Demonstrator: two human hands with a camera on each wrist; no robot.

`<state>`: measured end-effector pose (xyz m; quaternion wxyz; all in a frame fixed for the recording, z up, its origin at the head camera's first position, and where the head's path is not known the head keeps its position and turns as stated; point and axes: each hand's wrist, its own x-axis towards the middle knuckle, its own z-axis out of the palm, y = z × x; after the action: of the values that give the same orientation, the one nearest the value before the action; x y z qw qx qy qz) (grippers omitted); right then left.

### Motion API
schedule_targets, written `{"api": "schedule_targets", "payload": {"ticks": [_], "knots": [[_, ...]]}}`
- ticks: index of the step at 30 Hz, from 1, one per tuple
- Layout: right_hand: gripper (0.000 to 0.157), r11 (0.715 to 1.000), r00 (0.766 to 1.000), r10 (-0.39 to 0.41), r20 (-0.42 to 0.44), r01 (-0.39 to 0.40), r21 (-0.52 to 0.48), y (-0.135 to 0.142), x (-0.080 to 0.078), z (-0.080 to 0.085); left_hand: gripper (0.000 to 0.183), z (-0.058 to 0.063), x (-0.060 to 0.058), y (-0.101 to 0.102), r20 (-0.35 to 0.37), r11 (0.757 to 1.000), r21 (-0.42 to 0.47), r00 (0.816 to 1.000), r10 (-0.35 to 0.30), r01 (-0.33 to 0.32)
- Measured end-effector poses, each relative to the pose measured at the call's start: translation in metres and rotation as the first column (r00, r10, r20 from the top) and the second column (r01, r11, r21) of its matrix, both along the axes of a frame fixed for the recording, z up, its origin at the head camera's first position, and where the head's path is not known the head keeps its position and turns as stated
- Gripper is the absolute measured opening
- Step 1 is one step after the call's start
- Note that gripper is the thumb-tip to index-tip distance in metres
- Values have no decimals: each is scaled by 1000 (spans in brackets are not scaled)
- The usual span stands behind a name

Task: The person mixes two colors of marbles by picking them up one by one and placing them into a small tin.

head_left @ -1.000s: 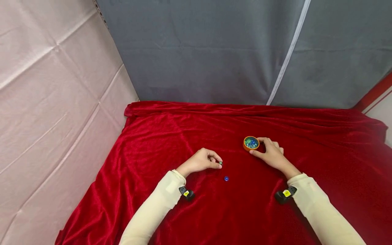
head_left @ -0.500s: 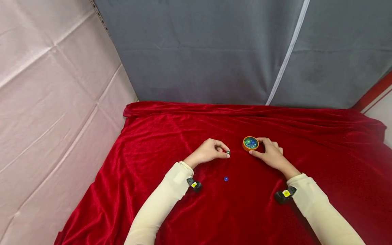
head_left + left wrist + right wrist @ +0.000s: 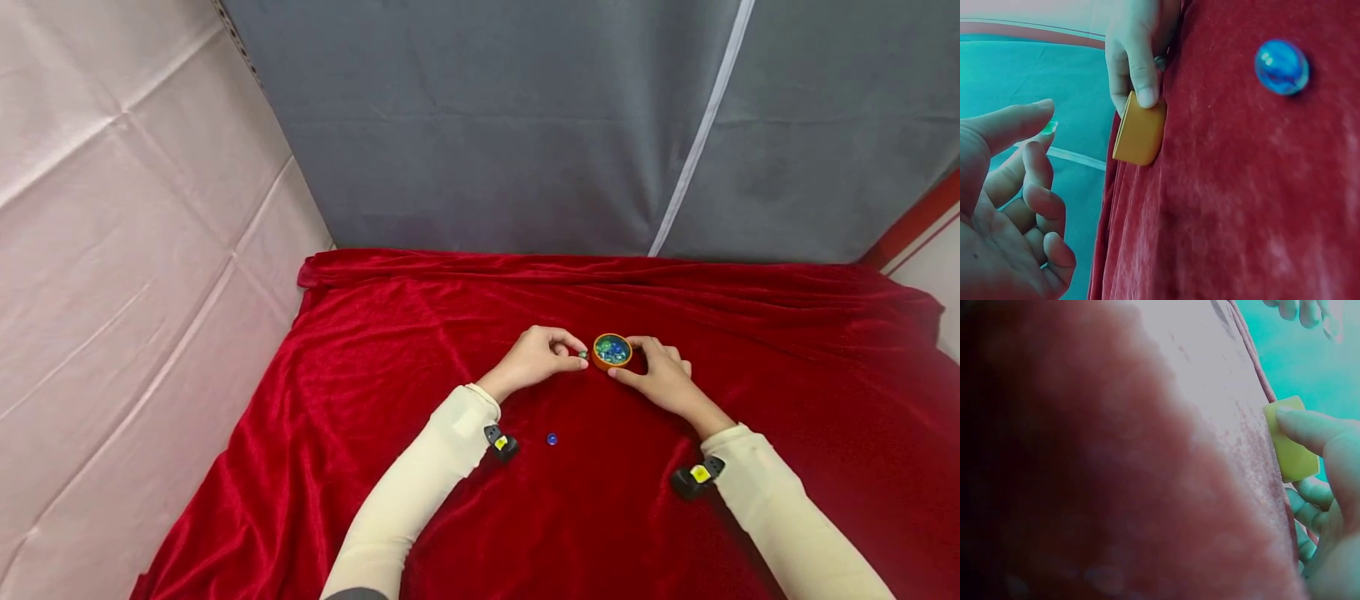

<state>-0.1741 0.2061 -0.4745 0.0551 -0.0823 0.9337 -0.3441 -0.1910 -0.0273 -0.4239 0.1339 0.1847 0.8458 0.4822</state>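
My left hand point(image 3: 536, 358) pinches a small green marble point(image 3: 582, 355) between thumb and forefinger, just left of a small round orange bowl point(image 3: 599, 362). In the left wrist view the marble point(image 3: 1050, 128) is mostly covered by the fingertips. Blue and green glass marbles point(image 3: 611, 350) lie inside the bowl. From the right side, my right hand point(image 3: 663, 377) holds the bowl, thumb on the near wall and fingers behind it. One blue marble point(image 3: 552, 439) lies alone on the cloth, nearer me than either hand; it is large in the left wrist view.
Red velvet cloth point(image 3: 420, 333) with soft folds covers the table. A grey curtain point(image 3: 480, 150) hangs behind it, and a pale pink draped wall point(image 3: 135, 275) stands at the left. Much of the right wrist view is dark and blurred.
My left hand has moved right and away from me, carrying the green marble from near the blue one to the bowl's left side. The right hand and bowl stay put.
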Motion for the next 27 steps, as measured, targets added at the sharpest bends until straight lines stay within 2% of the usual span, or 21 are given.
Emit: {"api": "schedule_targets", "payload": {"ticks": [8,16,20,27], "knots": [[65,1000,1000,0,2,0,2,2,-2,-2,19,0,-10,20,13,1000,12,1000,7,-7],[65,1000,1000,3,4,-3,-5,1,-2,-1,18,-9,-18,37,60,999,27,997,42,-44],[65,1000,1000,7,6,-7,-12,0,-1,-2,23,-14,-20,40,86,998,45,996,32,-36],[64,1000,1000,1,2,-1,-8,1,-2,0,30,-11,-21,38,94,998,65,996,1,-7]]}}
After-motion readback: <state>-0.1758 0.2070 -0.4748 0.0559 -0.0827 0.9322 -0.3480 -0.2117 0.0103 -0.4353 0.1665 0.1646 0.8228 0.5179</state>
